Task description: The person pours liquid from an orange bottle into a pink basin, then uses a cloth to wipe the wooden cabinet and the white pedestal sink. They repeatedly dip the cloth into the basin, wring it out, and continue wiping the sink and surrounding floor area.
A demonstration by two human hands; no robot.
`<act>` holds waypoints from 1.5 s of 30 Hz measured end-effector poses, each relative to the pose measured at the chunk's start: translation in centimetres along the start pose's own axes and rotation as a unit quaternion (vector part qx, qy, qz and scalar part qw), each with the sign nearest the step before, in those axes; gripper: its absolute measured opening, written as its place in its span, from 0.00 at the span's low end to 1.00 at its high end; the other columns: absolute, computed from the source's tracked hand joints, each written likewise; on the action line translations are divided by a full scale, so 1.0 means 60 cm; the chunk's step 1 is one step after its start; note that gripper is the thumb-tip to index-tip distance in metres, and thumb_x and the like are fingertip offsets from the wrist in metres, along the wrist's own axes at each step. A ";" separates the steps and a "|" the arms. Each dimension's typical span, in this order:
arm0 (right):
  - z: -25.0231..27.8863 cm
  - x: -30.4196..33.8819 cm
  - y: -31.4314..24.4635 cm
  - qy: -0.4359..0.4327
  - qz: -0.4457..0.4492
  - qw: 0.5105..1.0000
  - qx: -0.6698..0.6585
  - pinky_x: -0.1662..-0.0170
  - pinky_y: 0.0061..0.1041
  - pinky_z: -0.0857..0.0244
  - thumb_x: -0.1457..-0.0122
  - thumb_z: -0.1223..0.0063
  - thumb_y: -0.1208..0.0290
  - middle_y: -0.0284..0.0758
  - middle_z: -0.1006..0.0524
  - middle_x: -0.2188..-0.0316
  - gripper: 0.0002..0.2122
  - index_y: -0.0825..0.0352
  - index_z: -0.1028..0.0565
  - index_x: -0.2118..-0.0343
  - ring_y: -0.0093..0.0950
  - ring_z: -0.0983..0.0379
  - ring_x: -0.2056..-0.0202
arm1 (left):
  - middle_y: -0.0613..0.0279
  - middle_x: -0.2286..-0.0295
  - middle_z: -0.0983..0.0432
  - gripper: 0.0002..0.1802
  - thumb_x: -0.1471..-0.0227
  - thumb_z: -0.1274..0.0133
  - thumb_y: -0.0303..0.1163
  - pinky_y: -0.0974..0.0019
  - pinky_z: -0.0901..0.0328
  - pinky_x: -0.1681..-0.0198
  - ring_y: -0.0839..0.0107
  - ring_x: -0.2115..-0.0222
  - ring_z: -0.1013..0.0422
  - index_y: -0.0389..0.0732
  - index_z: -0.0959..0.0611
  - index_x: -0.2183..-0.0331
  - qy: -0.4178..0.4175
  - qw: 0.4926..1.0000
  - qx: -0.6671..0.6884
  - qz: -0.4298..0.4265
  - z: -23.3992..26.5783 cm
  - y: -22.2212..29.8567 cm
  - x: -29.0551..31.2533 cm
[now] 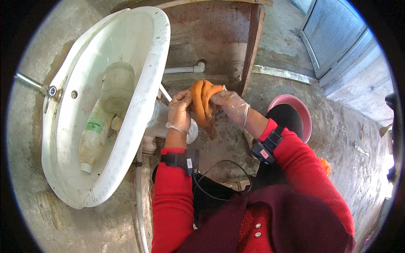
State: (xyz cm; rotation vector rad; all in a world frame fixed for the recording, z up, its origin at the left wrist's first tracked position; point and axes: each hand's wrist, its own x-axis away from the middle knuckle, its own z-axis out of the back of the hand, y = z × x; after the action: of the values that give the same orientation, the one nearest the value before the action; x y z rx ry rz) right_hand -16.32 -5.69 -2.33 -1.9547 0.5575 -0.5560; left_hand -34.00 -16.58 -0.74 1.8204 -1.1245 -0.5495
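Both of my hands wear thin clear plastic gloves. An orange-brown cloth [202, 99] is bunched up between them, in front of the sink pedestal, with one end hanging down. My left hand [180, 110] grips its left side, fingers closed. On the other side my right hand [231, 105] has its fingers curled at the upper right fold of the cloth, slightly blurred. Just left of my hands stands a white washbasin [145, 99] with dirt marks along its rim.
A plastic bottle [93, 130] and a cloudy jar [118, 86] lie in the basin, below a metal tap [52, 92]. A pink tub [308, 120] sits at the right, partly behind my leg. A white pipe [181, 69] runs along the brown wall panel [206, 33]. A black cable [223, 162] loops below my hands.
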 end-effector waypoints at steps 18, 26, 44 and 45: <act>0.054 -0.002 -0.015 -0.041 0.049 0.992 -0.111 0.58 0.33 0.29 0.40 0.48 0.68 0.37 0.22 0.59 0.11 0.67 0.24 0.57 0.33 0.24 0.60 | 0.69 0.66 0.25 0.07 0.49 0.41 0.27 0.69 0.40 0.49 0.75 0.62 0.31 0.40 0.19 0.65 0.025 0.998 0.012 -0.061 -0.009 0.002 -0.008; 0.015 -0.021 0.046 -0.104 0.026 0.961 -0.255 0.67 0.24 0.30 0.49 0.52 0.84 0.33 0.20 0.65 0.16 0.68 0.24 0.56 0.26 0.24 0.70 | 0.68 0.66 0.25 0.08 0.46 0.42 0.28 0.70 0.39 0.50 0.77 0.62 0.32 0.37 0.20 0.63 0.038 0.996 0.049 -0.071 -0.010 0.010 -0.009; 0.011 -0.060 -0.026 -0.109 0.191 0.967 0.133 0.41 0.28 0.42 0.47 0.33 0.65 0.31 0.24 0.51 0.22 0.66 0.23 0.50 0.22 0.33 0.47 | 0.61 0.62 0.23 0.14 0.42 0.44 0.32 0.66 0.34 0.54 0.71 0.61 0.29 0.32 0.21 0.58 0.060 0.996 -0.018 -0.067 0.003 0.008 -0.025; 0.004 -0.057 -0.027 -0.115 0.120 0.982 0.090 0.41 0.27 0.42 0.46 0.33 0.64 0.30 0.25 0.50 0.24 0.67 0.25 0.48 0.21 0.34 0.47 | 0.61 0.63 0.23 0.15 0.41 0.46 0.35 0.69 0.36 0.53 0.72 0.61 0.30 0.32 0.19 0.59 0.112 0.976 -0.181 -0.050 0.000 0.006 -0.026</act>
State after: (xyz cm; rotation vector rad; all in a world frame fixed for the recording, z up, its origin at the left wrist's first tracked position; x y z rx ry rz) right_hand -18.65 -2.80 -1.47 -1.7206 0.5654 -0.2177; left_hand -34.97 -15.28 -0.55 1.5798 -0.7303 -0.5519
